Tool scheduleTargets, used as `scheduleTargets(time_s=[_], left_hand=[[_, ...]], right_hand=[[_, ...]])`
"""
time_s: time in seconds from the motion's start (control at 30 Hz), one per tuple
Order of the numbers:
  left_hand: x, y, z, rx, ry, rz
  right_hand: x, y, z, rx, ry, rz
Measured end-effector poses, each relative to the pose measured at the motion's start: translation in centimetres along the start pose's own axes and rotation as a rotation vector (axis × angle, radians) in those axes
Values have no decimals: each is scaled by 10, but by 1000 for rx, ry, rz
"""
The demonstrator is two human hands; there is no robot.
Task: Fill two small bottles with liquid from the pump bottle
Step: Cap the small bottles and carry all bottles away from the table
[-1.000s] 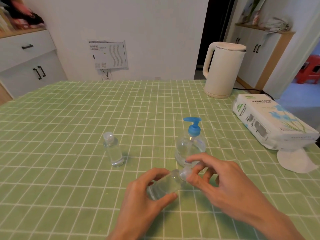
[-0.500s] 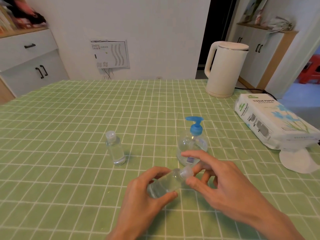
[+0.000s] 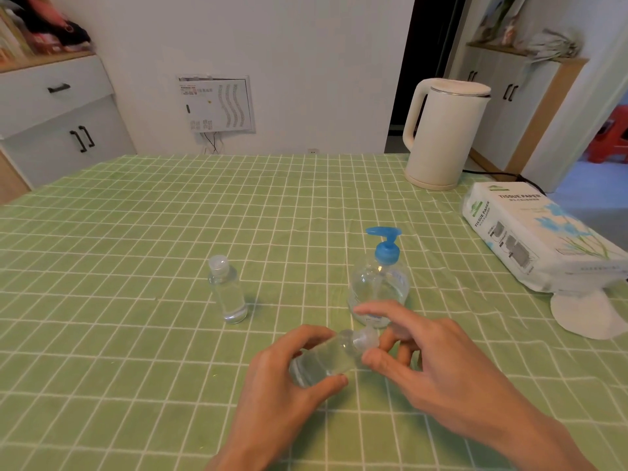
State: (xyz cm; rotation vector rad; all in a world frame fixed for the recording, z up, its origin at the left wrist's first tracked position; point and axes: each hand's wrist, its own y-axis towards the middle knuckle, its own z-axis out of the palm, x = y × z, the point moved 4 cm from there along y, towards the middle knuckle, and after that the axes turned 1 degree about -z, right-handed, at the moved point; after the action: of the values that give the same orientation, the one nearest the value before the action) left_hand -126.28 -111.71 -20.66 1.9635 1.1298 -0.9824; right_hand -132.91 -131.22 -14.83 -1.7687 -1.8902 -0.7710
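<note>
- Held small bottle (image 3: 319, 363): tilted, neck pointing right, clear liquid inside; raised over the near middle of the green checked table (image 3: 136, 249).
- Second small bottle (image 3: 228, 294): upright, capped, clear liquid inside; well left of both hands.
- Pump bottle (image 3: 379, 287): upright, blue pump head; fill level cannot be told; partly hidden behind the right hand's fingers.
- Kettle (image 3: 445, 134) and tissue pack (image 3: 537, 239): far right, well apart.
- Left hand (image 3: 278, 396): wrapped round the held bottle's body.
- Right hand (image 3: 438, 365): thumb and forefinger pinch the cap (image 3: 365, 339).
</note>
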Motion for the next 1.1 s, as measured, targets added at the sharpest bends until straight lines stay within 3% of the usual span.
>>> scheduleTargets(time_s=[0.43, 0.67, 0.83, 1.1], left_hand=[[4, 1, 2, -7, -106, -27], [12, 3, -2, -2, -209, -7], [42, -5, -40, -113, -406, -107], [69, -15, -100, -259, -323, -162]], right_hand=[[13, 0, 7, -170, -177, -21], [10, 3, 11, -121, 77, -57], [-1, -1, 1, -214, 246, 2], [-27, -6, 2, -273, 283, 169]])
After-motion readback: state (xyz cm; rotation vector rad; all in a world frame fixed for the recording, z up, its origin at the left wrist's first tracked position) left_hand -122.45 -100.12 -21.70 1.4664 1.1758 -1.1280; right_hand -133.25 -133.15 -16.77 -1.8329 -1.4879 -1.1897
